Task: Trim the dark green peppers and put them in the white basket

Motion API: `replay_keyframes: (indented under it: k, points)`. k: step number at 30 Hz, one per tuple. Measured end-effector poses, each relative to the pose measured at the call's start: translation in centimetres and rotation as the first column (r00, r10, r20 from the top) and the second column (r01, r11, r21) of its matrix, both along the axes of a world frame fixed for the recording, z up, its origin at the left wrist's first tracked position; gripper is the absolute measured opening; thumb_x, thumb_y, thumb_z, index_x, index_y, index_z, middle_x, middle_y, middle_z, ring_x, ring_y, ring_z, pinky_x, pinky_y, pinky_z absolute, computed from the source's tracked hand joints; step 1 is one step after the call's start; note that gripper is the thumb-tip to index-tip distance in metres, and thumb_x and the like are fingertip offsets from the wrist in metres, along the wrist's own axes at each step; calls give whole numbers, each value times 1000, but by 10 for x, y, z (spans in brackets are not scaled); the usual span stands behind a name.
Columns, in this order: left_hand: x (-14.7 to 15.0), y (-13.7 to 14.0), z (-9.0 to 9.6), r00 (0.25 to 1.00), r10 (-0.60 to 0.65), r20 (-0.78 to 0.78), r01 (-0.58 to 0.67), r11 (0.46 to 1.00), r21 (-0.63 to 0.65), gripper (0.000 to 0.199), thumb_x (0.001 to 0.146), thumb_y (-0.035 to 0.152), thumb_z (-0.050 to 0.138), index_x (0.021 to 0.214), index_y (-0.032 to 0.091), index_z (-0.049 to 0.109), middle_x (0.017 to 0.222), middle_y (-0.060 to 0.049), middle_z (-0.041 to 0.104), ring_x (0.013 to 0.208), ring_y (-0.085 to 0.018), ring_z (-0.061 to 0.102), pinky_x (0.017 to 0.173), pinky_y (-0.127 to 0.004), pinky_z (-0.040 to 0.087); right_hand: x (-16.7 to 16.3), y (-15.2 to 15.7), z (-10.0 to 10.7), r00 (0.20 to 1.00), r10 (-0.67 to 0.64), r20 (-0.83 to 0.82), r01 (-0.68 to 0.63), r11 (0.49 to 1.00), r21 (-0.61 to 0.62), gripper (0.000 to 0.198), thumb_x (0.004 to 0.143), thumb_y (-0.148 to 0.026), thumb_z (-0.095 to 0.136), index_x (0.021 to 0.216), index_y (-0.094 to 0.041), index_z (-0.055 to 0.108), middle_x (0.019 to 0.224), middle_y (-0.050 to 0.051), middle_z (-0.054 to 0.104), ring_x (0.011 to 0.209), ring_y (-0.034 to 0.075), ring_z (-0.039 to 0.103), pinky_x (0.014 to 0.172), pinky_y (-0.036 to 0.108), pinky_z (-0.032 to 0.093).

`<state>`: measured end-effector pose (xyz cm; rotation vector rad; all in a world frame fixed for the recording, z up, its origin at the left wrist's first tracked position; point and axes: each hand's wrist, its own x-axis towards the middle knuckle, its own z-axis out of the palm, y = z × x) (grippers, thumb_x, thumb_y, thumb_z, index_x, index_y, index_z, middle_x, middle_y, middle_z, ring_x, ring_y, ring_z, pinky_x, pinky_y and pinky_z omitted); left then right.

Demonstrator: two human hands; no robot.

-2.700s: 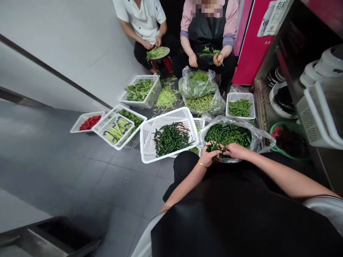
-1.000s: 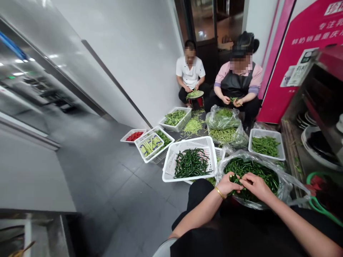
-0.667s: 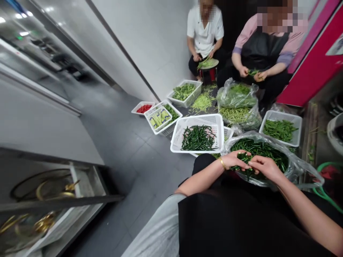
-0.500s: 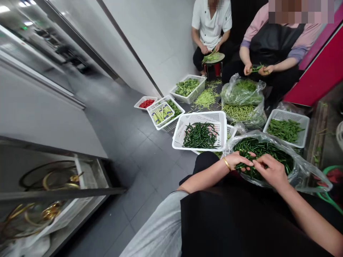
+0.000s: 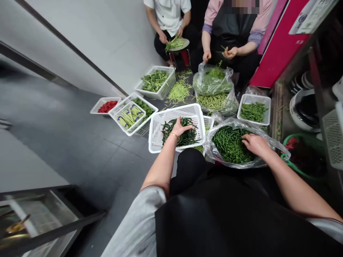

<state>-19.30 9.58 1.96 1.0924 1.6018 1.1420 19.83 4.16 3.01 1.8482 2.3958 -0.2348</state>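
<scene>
Over a white plastic basket [image 5: 199,110] I hold my left hand [image 5: 180,129], thumb and fingers spread apart. Beneath its palm lie long dark green chili peppers [image 5: 191,137] in a loose heap. My right hand [image 5: 255,144] is at the right side of a clear plastic bag [image 5: 210,153] full of the same green chili peppers [image 5: 230,144]. Its fingers are curled against those peppers and seem to pinch some; the fingertips are partly hidden. The bag lies open in front of my lap, to the right of the basket.
Baskets of leafy greens [image 5: 157,80], bundled green stalks [image 5: 131,116] and red peppers [image 5: 107,106] stand to the left. Trimmings [image 5: 179,91] litter the floor. Bagged greens [image 5: 214,87] and a basket of green pods [image 5: 253,112] lie ahead. Two people sit opposite, handling greens.
My left hand has moved left from the bag to the basket and its fingers have opened, letting the bunch of peppers go. My right hand has lowered onto the peppers in the bag. The view has turned right.
</scene>
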Motion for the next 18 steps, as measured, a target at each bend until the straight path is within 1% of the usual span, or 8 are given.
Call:
replay_keyframes:
  k: [3, 5, 7, 10, 12, 14, 16, 18]
  points:
    - [-11, 4, -4, 977, 89, -194, -95, 995, -19, 74, 53, 20, 88, 119, 14, 56, 112, -14, 65, 107, -28, 59, 80, -33, 45, -16, 0, -2, 998, 32, -52, -30, 999, 42, 33, 94, -32, 44, 115, -19, 66, 108, 13, 67, 84, 22, 66, 72, 32, 48]
    - [7, -8, -5, 973, 28, -229, -29, 1000, 0, 67, 63, 25, 83, 123, 13, 56, 119, -17, 63, 103, -28, 61, 82, -35, 45, -27, 3, -1, 996, 52, -69, -48, 997, 55, 33, 94, -33, 45, 116, -19, 66, 108, 13, 66, 83, 22, 66, 71, 32, 48]
    - [37, -25, -10, 963, -112, -244, 119, 993, 12, 68, 70, 32, 78, 128, 10, 53, 122, -19, 62, 95, -25, 63, 81, -34, 46, -28, 3, 6, 995, 57, -84, -51, 996, 73, 32, 94, -33, 45, 114, -19, 67, 106, 13, 65, 83, 23, 65, 71, 32, 48]
    - [81, -51, -24, 890, -264, -371, 264, 963, -52, 76, 65, 44, 80, 127, 11, 53, 109, -17, 66, 90, -26, 63, 78, -33, 46, -9, -8, 24, 988, 22, -155, 12, 976, 217, 34, 95, -35, 43, 114, -19, 66, 108, 14, 63, 90, 26, 63, 76, 35, 48]
    - [100, -59, -33, 850, -304, -430, 269, 953, -142, 74, 61, 46, 82, 122, 14, 56, 92, -11, 68, 83, -25, 64, 74, -32, 45, 15, -24, 33, 980, 2, -198, 71, 930, 361, 41, 93, -40, 48, 125, -18, 60, 117, 17, 60, 103, 31, 59, 84, 40, 47]
    - [109, -59, -39, 835, -316, -450, 254, 947, -196, 61, 62, 38, 81, 115, 16, 59, 77, -5, 65, 75, -23, 62, 71, -30, 43, 42, -39, 32, 981, -52, -185, 130, 888, 440, 60, 88, -47, 56, 137, -13, 49, 129, 23, 53, 114, 36, 52, 90, 45, 45]
    - [114, -52, -38, 844, -314, -436, 256, 948, -187, 41, 67, 26, 76, 105, 16, 63, 66, -1, 60, 67, -20, 59, 68, -29, 42, 69, -47, 21, 976, -179, -123, 212, 901, 377, 73, 81, -52, 62, 137, -7, 47, 126, 28, 54, 113, 39, 54, 86, 47, 45]
    - [118, -41, -32, 874, -303, -379, 275, 953, -127, 24, 72, 18, 70, 95, 14, 64, 58, 2, 55, 59, -16, 53, 65, -27, 40, 91, -46, 6, 945, -322, -65, 328, 931, 162, 60, 79, -50, 63, 120, -6, 60, 107, 25, 64, 97, 36, 61, 77, 43, 46]
